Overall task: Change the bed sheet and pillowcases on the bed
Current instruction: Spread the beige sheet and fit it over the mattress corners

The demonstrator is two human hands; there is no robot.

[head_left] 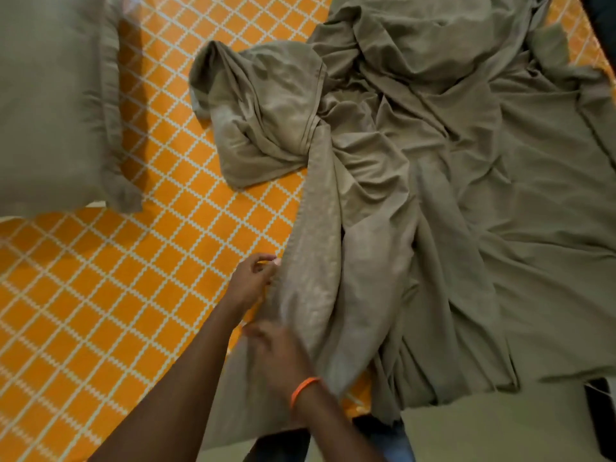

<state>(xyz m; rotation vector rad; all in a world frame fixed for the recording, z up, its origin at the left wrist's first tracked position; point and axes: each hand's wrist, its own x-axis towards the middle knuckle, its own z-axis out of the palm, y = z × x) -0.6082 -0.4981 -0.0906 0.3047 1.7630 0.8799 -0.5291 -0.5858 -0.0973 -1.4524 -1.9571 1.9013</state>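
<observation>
A: Entry, hands first. The left hand (251,281) sits at about 6 o'clock from frame centre, fingers curled in, pinching the hemmed edge of the olive bed sheet (450,211).

B: And the right hand (278,353)?

A: Below the left, toward 6 o'clock, motion-blurred. Its fingers curl onto the same sheet edge; it appears to grip the cloth, though blur hides the exact finger positions. An orange wristband (305,388) circles that wrist.

B: Position of the sheet?

A: Heaped and heavily creased over the right half of the bed, from 12 o'clock round to 4 o'clock. One long hemmed edge runs from the hands up toward centre. A bunched fold (253,105) of the same cloth lies at 11 o'clock of centre.

B: What is under it?

A: The mattress cover (100,295), orange with a white lattice print, exposed from 7 to 11 o'clock.

B: Pillows?

A: One pillow (46,105) in an olive case with a flanged border lies at 10 o'clock, on the orange cover, well apart from both hands.

B: Anything further out?

A: A flat olive panel (483,425) at 5 o'clock; its identity cannot be told.
</observation>
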